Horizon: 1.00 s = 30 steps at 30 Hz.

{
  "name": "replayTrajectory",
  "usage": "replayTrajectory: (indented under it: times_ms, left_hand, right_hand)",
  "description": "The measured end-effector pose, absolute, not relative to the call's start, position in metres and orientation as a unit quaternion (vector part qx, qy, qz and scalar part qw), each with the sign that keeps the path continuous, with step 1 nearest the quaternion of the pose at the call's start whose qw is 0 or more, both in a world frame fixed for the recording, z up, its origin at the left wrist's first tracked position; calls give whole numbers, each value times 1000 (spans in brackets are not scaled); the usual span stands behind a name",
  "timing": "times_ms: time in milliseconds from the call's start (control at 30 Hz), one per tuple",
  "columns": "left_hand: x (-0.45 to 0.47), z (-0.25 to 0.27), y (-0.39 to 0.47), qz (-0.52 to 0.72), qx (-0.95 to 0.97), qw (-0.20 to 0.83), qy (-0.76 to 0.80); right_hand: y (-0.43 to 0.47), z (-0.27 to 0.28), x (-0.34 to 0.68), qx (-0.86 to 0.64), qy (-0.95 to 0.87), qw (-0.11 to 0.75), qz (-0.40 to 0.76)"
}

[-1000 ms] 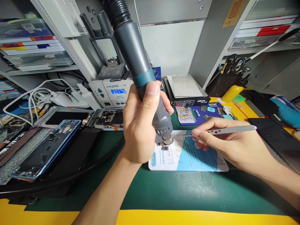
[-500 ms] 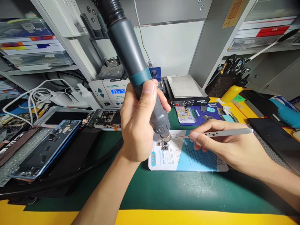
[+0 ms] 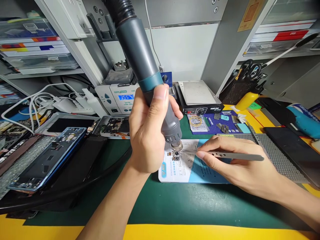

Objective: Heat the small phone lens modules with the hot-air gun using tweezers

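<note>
My left hand [image 3: 150,133] is wrapped round a dark grey hot air gun [image 3: 136,50], its metal nozzle tilted down over small camera modules [image 3: 177,155]. These modules lie on a white and blue printed card [image 3: 195,173] on the green mat. My right hand [image 3: 235,160] pinches metal tweezers [image 3: 232,155] between thumb and fingers. The tweezers' thin tips point left, close beside the nozzle and just above the modules. Whether the tips touch a module I cannot tell.
A hot air station [image 3: 117,98] showing 355 stands behind my left hand. A phone frame [image 3: 50,156] and a black hose [image 3: 100,180] lie at left. A heating plate [image 3: 197,96] is at the back, and a black phone [image 3: 295,150] lies at right on a perforated grey mat [image 3: 277,160].
My right hand has shifted left and the tweezers have come down to a flatter angle, their tips nearer the modules. The left hand and hot air gun have barely moved.
</note>
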<state>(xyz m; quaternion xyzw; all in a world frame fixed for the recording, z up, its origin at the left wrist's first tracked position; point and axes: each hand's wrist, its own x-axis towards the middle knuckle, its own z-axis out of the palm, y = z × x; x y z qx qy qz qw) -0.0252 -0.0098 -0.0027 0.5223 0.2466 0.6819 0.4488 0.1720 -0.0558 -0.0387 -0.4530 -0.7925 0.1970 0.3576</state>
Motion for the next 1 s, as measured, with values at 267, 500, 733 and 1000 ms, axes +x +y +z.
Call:
replayTrajectory:
  times_ms: [267,500,733,1000]
  left_hand:
    - [-26,-3,-10,675,532,446,250]
    - [-25,-3,-10,680,528,444,251]
    - [-25,-2,-10,676,531,446,248]
    - [-25,-3,-10,676,525,454,248]
  right_hand:
    - [-56,-40,171,-438,-803,353,197]
    - [-57,-40,173,-438,-805,346,200]
    - [-58,-40,174,-432,-811,341,199]
    - [-58,-41,174,-425,-817,339,193]
